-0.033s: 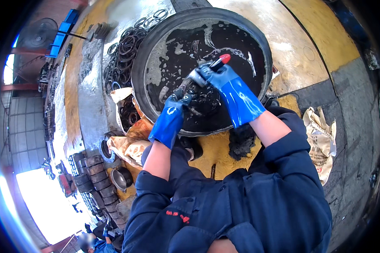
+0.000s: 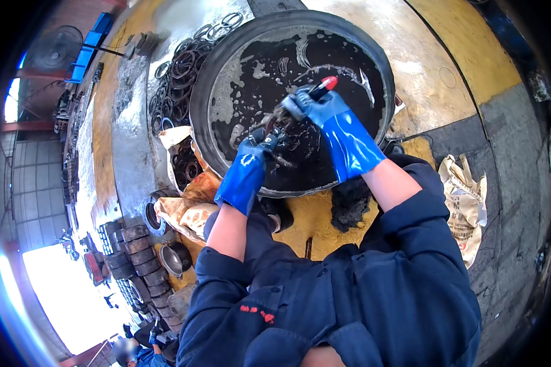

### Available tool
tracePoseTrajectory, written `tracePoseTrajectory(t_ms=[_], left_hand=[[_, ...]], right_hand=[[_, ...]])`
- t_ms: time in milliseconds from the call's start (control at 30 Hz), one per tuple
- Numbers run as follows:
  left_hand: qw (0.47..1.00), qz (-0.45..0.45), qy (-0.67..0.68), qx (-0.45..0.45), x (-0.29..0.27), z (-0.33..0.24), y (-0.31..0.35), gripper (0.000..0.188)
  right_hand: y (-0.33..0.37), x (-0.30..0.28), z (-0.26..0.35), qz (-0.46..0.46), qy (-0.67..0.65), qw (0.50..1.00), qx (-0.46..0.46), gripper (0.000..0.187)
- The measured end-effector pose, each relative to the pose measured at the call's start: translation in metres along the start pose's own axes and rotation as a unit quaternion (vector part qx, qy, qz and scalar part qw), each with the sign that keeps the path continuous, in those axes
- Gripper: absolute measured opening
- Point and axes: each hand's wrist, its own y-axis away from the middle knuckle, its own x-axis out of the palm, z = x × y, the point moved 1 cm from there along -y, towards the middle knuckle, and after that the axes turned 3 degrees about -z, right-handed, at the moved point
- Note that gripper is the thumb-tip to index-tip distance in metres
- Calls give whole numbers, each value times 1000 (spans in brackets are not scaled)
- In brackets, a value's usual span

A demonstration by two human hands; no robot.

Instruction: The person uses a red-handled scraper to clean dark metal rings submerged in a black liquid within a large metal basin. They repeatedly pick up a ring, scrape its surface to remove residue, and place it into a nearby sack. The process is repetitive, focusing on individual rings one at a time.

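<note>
Here, one red-tipped tool [image 2: 329, 83], likely stiff, clenched in right hand [image 2: 316, 108]; one dark piece [image 2: 273, 125], probably slippery, best edge-held, grasped by left hand [image 2: 256, 148].

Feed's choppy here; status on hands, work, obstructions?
Right blue-gloved hand: grip on red-tipped black handle. Left blue-gloved hand: holding dark, blurred piece over round black basin. No obstruction visible.

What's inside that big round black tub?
The big round black tub holds dark liquid with grey foamy-looking patches. The blue-gloved left hand and right hand cover some; anything beneath the dark surface is hidden.
</note>
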Motion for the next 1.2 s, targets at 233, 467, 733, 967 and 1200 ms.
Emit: tracePoseTrajectory(t_ms=[233,467,733,967,1200], left_hand=[[1000,13,0,11,-20,-3,-9,25],[997,44,-47,35,-17,-10,-4,23],[999,25,24,-12,-7,-14,-5,25],[996,3,64,-55,-2,-19,9,26],[997,-34,28,-70,-10,2,-9,25]], right_hand=[[5,-14,-6,-113,41,984,132,23],[19,34,13,154,149,973,-81,26],[-20,-18,-40,-156,134,977,56,30],[-14,0,-15,-166,20,977,131,21],[3,22,-26,-93,19,953,288,37]])
